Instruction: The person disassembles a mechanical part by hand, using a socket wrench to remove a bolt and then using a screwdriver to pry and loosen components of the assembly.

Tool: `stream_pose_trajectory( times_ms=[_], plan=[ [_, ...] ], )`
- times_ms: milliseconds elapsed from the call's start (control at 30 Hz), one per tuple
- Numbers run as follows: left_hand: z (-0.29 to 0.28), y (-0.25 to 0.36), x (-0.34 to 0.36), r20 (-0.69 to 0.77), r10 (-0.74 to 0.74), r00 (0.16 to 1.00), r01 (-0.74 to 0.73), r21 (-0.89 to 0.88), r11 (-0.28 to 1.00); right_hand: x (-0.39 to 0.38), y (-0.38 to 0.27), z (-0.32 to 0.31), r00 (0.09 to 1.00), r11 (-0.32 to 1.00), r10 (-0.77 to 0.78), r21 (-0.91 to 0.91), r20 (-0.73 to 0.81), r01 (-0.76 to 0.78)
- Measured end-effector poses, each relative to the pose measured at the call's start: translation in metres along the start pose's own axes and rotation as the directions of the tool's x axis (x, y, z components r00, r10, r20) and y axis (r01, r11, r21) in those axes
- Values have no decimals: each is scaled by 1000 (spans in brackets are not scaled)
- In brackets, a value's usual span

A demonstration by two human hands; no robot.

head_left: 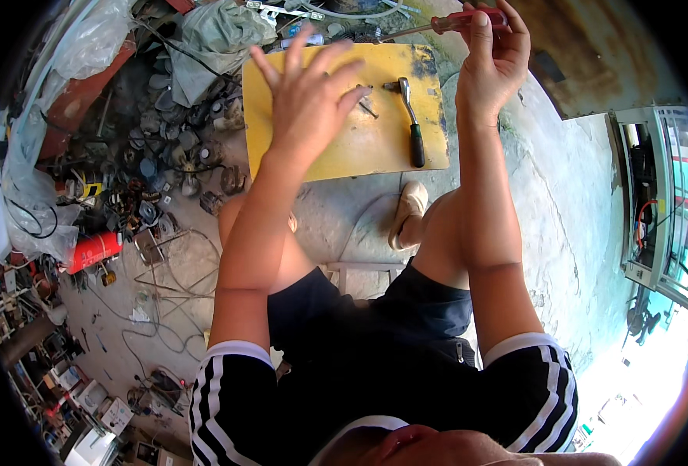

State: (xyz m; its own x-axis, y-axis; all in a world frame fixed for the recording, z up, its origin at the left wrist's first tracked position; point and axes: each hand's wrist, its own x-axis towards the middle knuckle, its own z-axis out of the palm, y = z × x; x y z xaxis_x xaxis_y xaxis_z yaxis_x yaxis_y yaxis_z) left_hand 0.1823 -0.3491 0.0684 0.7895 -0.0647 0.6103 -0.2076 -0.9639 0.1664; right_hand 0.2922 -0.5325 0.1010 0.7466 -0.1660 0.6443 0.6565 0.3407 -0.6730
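My left hand (306, 97) hovers over the left part of a yellow board (351, 151), its fingers spread and nothing in them. At the upper right, my right hand (493, 66) holds a screwdriver (449, 22) by its red handle; the shaft points left, past the board's far edge. On the board's right half lies a ratchet wrench (411, 120) with a dark grip. Next to my left thumb are some small dark metal pieces, seemingly screws or bolts (369, 107), partly covered by the thumb.
Scrap parts (181, 151) and a grey-green cloth (223, 43) crowd the left side. A red cylinder (95, 250) lies further down. Loose cables (153, 326) cross the floor. A brown panel (592, 54) and a glass-fronted cabinet (662, 202) stand at the right.
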Motion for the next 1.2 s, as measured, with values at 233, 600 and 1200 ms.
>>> stream_pose_trajectory(
  times_ms=[233, 600, 1200],
  plan=[
    [-35, -51, -7, 126, -430, 894, 429, -519, 739, -1, -2, -8, 999, 997, 52, -56, -9, -52],
    [-17, -45, -40, 298, -195, 934, 244, -134, 961, -3, 13, 0, 989, 989, 146, 33, -24, -145],
    [-25, -76, -38, 375, -243, 895, 366, -302, 880, -15, 29, 1, 904, 900, 427, 113, -36, -421]
  ],
)
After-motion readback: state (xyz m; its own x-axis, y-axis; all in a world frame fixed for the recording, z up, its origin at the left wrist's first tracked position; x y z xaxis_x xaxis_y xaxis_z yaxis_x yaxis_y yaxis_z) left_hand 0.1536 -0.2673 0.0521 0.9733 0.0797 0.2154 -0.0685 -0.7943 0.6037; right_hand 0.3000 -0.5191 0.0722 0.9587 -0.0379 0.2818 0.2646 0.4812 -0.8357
